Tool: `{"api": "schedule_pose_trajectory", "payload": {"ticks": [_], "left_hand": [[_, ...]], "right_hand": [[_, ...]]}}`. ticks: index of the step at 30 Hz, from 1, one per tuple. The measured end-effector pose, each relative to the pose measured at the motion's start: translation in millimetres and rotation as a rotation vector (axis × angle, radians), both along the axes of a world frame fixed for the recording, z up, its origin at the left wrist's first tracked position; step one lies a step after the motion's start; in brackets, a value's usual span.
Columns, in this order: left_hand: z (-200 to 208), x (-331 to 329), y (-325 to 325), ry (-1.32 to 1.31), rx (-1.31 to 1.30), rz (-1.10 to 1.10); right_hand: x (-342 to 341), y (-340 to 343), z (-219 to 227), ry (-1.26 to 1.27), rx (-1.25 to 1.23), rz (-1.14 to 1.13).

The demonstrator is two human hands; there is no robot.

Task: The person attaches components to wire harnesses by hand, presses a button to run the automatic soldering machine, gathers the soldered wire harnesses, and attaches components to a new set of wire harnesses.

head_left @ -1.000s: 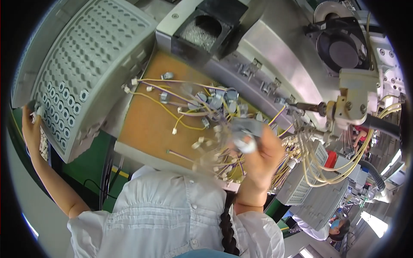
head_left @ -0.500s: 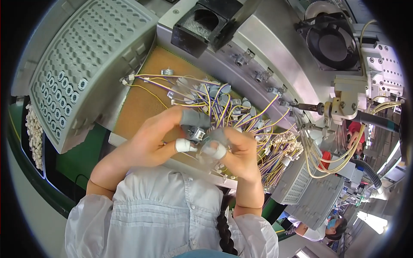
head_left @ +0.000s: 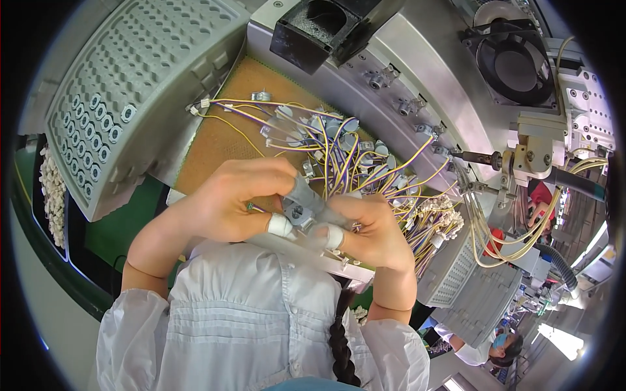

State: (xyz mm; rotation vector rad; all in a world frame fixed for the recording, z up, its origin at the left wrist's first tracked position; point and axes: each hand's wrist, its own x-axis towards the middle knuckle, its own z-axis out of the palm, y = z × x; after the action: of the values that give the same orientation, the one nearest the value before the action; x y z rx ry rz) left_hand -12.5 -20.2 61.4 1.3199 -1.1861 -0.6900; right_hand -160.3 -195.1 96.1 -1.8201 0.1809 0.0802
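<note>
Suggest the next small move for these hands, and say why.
I'd probably have the left hand steady the small metal part while the right hand takes a light grip on its near edge. The left hand appears to pinch the part, while the right fingertips are close to it but blurred, so I can't tell whether they touch.

A workroom recedes at right, tipped sideways in the curved view. A bright lamp (head_left: 562,340) glows near the lower-right rim, a thinner strip light (head_left: 596,238) above it. A masked co-worker (head_left: 475,354) in white appears behind grey crates (head_left: 466,319), another person (head_left: 541,193) in red higher up. At left, a green surface (head_left: 117,228) borders a pale grey area, seemingly floor (head_left: 49,300).
</note>
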Motion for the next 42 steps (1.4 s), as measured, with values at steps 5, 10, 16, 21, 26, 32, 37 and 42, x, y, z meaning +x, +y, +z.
{"api": "schedule_pose_trajectory", "payload": {"ticks": [5, 10, 16, 21, 26, 32, 37, 42], "left_hand": [[-2, -10, -2, -0.028, -0.067, 0.131], [-3, -10, -1, -0.186, -0.105, 0.207], [0, -9, -4, -0.502, -0.281, 0.265], [11, 2, -6, -0.505, -0.219, 0.162], [4, 24, -19, -0.257, -0.17, -0.008], [-44, 12, 21, -0.423, 0.085, 0.107], [-78, 3, 50, -0.892, 0.049, 0.007], [-62, 0, 45, -0.53, 0.161, -0.005]], "right_hand": [[4, -5, 7, 0.134, 0.047, -0.018], [8, -7, 10, 0.166, 0.124, -0.024], [9, -14, 9, 0.272, 0.233, 0.061], [12, -20, -2, 0.269, 0.463, -0.006], [18, -13, -13, 0.136, 0.51, 0.07], [33, 7, -21, 0.248, 0.389, -0.192], [55, 21, -17, -0.109, 0.515, -0.399], [64, 18, -14, -0.291, 0.723, -0.668]]}}
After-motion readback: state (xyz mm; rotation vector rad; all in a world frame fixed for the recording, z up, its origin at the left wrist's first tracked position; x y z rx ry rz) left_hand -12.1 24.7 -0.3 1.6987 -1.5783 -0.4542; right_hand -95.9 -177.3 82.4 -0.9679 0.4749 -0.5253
